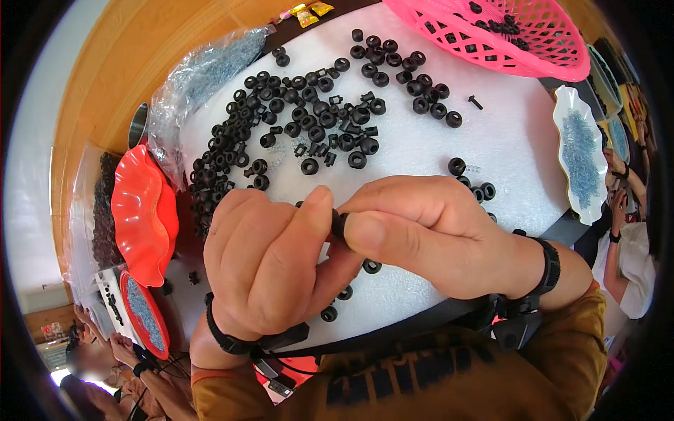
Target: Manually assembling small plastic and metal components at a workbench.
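Two hands meet in front of me, pinching one small black piece [338,224] over the bench [523,151]. Fingers of the left hand [270,259] are squeezed close on it from one side. On the other side, the right hand [442,242] holds it tight too, with the thumb pressed down. I can't tell its whole shape, because the fingers hide most of it.

Lots of round black rings [309,166] lie in a big messy bunch past the hands. One black pin [476,102] lies by itself near the pink basket [572,69], which has more black bits inside. At the right sits a white wavy dish [564,126] full of tiny blue-grey bits. At the left I see a red wavy dish [144,217] and a clear bag [163,95] with more blue-grey bits.

Little yellow packets [307,17] at the far edge have print too small for me to read. The brown shirt [463,396] has dark marks like big letters, but they are too blurry. Both wrists wear a black band [550,266].
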The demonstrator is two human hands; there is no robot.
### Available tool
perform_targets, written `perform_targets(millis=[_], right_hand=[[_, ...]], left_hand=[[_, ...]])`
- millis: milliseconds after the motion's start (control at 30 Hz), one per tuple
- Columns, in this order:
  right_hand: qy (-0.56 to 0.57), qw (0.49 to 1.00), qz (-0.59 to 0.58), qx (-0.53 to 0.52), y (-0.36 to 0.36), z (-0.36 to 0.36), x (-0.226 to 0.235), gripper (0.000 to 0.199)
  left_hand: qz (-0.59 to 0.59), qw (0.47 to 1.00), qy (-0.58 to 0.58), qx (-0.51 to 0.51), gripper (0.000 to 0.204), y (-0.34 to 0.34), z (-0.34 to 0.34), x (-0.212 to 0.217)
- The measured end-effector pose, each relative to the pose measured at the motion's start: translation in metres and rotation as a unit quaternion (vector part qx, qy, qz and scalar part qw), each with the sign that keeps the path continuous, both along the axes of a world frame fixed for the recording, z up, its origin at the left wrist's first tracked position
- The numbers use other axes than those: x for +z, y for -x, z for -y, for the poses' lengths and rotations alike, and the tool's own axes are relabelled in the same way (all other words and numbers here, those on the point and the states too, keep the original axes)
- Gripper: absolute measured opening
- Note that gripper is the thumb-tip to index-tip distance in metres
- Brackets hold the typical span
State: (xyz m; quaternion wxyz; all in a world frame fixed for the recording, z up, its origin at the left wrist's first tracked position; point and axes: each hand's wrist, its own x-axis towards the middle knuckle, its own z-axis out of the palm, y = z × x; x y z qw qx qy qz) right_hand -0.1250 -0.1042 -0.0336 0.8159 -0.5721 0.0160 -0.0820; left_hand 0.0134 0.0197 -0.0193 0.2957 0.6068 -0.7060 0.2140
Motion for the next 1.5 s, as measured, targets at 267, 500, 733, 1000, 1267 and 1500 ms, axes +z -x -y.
perform_targets(millis=[267, 500, 733, 1000, 1267, 1500], right_hand=[[0.025, 0.998, -0.046, 0.017, 0.002, 0.009, 0.004, 0.027], [0.113, 0.989, 0.034, -0.085, -0.001, 0.006, -0.005, 0.015], [0.147, 0.985, -0.026, -0.085, -0.001, 0.005, -0.003, 0.018], [-0.031, 0.997, -0.047, -0.048, 0.001, 0.006, -0.001, 0.019], [-0.229, 0.972, -0.044, -0.010, -0.001, 0.006, -0.003, 0.021], [-0.248, 0.968, -0.035, 0.006, -0.003, 0.005, -0.005, 0.022]], left_hand=[[-0.091, 0.992, -0.092, 0.002, 0.031, -0.001, -0.003, 0.010], [-0.109, 0.986, -0.124, 0.006, 0.033, -0.001, -0.002, 0.009], [-0.005, 0.997, -0.082, 0.007, 0.037, -0.001, 0.002, 0.000], [0.005, 0.999, -0.044, 0.009, 0.037, -0.001, 0.002, -0.004], [-0.019, 0.998, -0.055, 0.013, 0.037, 0.001, 0.004, 0.000], [0.003, 0.999, -0.048, 0.023, 0.035, 0.000, 0.003, -0.002]])
